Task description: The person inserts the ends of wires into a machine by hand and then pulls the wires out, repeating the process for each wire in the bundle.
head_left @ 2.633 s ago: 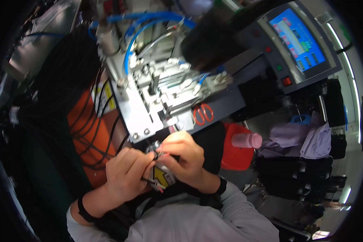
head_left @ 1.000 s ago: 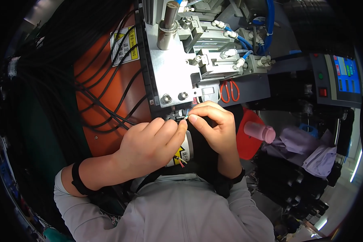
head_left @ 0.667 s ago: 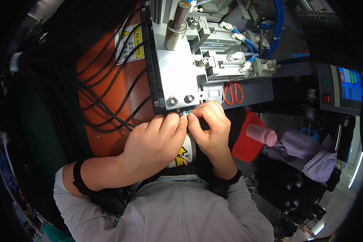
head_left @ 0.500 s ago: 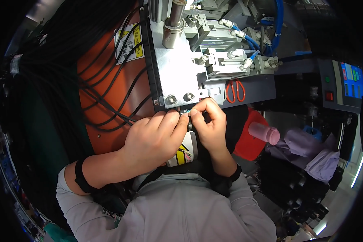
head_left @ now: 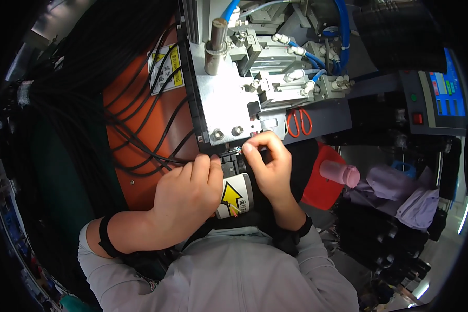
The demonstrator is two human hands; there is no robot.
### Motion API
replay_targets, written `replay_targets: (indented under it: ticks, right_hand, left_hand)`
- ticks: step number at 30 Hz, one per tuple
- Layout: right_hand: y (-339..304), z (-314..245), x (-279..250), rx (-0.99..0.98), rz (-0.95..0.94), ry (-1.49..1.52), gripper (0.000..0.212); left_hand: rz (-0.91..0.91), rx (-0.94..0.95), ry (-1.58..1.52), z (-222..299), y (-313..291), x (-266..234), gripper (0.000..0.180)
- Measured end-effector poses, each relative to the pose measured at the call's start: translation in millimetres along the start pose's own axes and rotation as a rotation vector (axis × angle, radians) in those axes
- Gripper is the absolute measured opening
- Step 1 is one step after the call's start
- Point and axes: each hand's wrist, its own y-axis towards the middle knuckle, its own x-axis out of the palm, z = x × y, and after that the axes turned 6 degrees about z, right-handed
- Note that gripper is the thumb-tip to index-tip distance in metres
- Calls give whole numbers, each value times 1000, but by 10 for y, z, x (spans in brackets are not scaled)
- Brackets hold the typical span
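My right hand (head_left: 272, 165) pinches with thumb and forefinger at the front edge of a metal press fixture (head_left: 221, 112). Thin coloured wires (head_left: 238, 151) show right at those fingertips, beside a small dark holder (head_left: 228, 165). To the left, my left hand (head_left: 188, 192) has its fingers curled together, back of the hand upward; whatever they hold is hidden under them. Below the holder, a white plate (head_left: 241, 190) bears a yellow arrow. Several loose coloured wire ends (head_left: 235, 210) lie over its lower part, near the left hand.
Black cables (head_left: 140, 140) run across an orange surface (head_left: 135, 179) on the left. Pneumatic cylinders (head_left: 286, 88) with blue hoses and red-handled scissors (head_left: 299, 122) sit behind right. A control panel (head_left: 439, 99), pink bottle (head_left: 339, 173) and lilac cloth (head_left: 400, 192) are farther right.
My left hand has drawn back from the fixture edge, down and left, uncovering the dark holder and more of the arrow plate. My right hand stays at the wires. The view has shifted slightly.
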Motion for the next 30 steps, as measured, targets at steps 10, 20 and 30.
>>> replay_targets:
  ticks: [10, 20, 30]
  right_hand:
    - [4, -267, -215, -546, -181, 213, 25]
    - [10, -369, 20, -424, 121, 147, 20]
    - [-45, -487, 38, -636, 190, -319, 16]
  left_hand:
    - [300, 131, -118, -44, 128, -168, 14]
    - [336, 38, -473, -98, 154, -37, 19]
    - [295, 59, -374, -74, 126, -55, 18]
